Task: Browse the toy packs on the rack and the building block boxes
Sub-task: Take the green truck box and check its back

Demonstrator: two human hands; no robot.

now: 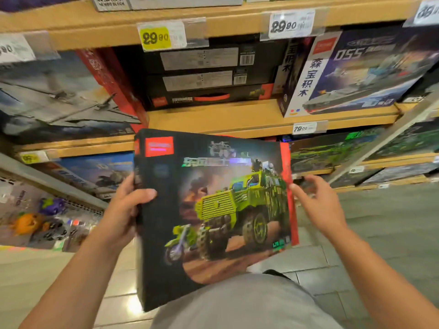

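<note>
Wooden store shelves fill my view, stacked with building block boxes, and price tags hang off their front edges, a yellow price tag reading 29.90 among them. On the middle shelf I see a warship box standing tilted at the right, a stack of dark flat boxes lying in the centre, and a large aircraft box leaning at the left. Low on the left, toy packs hang on a rack, one showing an orange pumpkin shape; they are blurred and I cannot read more. Grey floor tiles run under the shelves.

Out in front of the shelves I hold the truck box, a dark building block box picturing a green armoured truck and a green motorbike, face toward me, tilted, its lower edge near my grey shirt. My left hand makes the grip: thumb pressed over the front along the left edge, the other fingers hidden behind the box. My right hand sits just beside the box's red right edge, fingers spread and relaxed; the fingertips seem to be at the edge, but I cannot tell whether they touch it.
</note>
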